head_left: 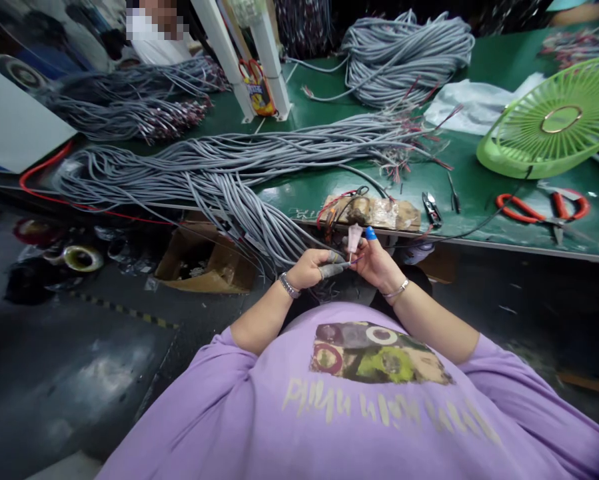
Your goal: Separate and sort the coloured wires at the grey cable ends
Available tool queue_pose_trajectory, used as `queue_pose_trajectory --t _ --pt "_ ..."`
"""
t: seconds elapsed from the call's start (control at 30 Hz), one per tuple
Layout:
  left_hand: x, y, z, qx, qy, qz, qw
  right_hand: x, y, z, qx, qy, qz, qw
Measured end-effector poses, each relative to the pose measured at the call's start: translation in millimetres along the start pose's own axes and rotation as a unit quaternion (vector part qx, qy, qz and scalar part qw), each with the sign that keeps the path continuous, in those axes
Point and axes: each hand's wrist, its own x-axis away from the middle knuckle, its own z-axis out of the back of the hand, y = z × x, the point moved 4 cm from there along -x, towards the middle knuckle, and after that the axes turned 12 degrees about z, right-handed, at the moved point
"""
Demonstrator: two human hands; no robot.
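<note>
1. The green bench (472, 193) is covered at left and centre by long grey cables (259, 157).
2. A coil of grey cable (409, 60) is set behind, beside a white sheet (466, 107).
3. Near the front edge, a wooden block (406, 215), small cutters (432, 210) and orange-handled pliers (560, 208) are laid.
4. A green fan (562, 120) is placed behind the pliers.

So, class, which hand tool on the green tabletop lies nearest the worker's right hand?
The small black-handled snips; the slim black tool and orange-handled pliers both lie farther right.

Assessed as a workshop, judging by grey cables (279, 153) heaped across a green bench (462, 150), with pliers (556, 223) (red-handled) and cutters (432, 209).
</note>
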Motion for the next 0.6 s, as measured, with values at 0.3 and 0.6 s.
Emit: queue_pose_trajectory --t 0.3,0.6 --pt "24.9 -7.6 -7.3 -0.073 -0.031 -0.017 0.997 11.7 -0.6 22.0 0.039 0.018 -0.038 0.998" --pt "26.2 -38.3 -7.1 -0.251 -0.07 0.047 0.964 23.6 -29.4 29.2 0.392 0.019 0.158 0.906"
